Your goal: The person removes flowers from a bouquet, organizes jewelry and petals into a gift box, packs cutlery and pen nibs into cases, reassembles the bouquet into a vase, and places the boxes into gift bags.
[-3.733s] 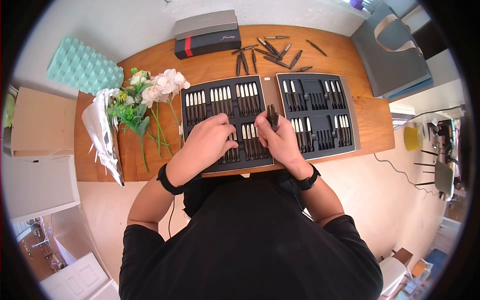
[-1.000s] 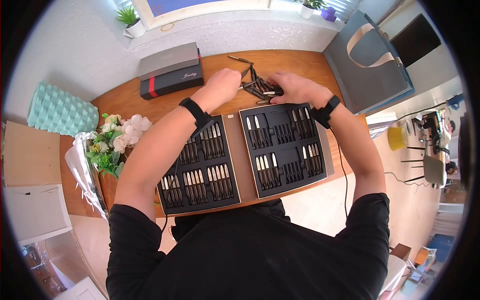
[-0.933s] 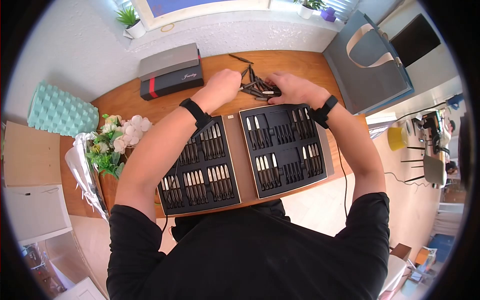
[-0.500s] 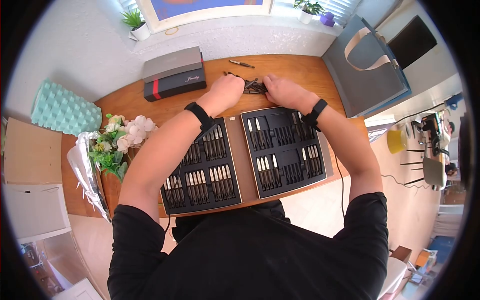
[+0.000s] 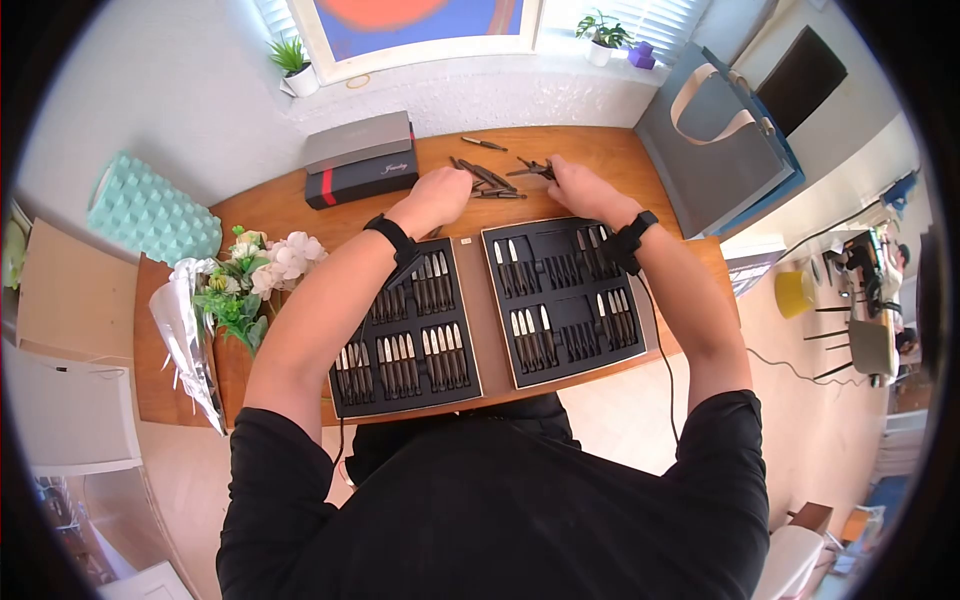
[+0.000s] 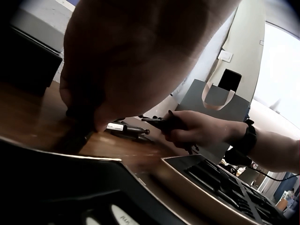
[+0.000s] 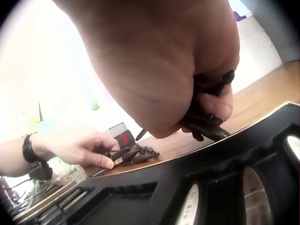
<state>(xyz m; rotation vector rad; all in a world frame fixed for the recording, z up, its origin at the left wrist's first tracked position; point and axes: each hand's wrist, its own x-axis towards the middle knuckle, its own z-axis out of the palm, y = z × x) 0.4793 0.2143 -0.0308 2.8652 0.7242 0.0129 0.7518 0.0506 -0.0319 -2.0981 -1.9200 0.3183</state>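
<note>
My right hand [image 5: 585, 190] grips a bundle of slim dark pen-like sticks [image 7: 206, 126], their ends jutting past the curled fingers. On the table to its left lies a loose pile of the same sticks [image 5: 490, 182]. My left hand [image 5: 440, 197] is at the pile's left side, fingers curled over dark sticks [image 6: 77, 139] and largely hiding them. Nearer the body lie two black trays joined like an open case, the left tray [image 5: 408, 408] and the right tray [image 5: 560, 378]. Both hold rows of these sticks with white printed ends.
A black and grey box with a red stripe [image 5: 362, 178] stands behind the left hand. One stick [image 5: 484, 144] lies apart at the back. Flowers [image 5: 265, 275], silver wrapping [image 5: 185, 335] and a turquoise bumpy block [image 5: 155, 210] are left; a grey paper bag [image 5: 715, 150] stands right.
Earlier, the hands were over the trays, then moved to the pile. Over the last half second the right hand has drawn away rightward with a bundle of sticks, and the hands are further apart.
</note>
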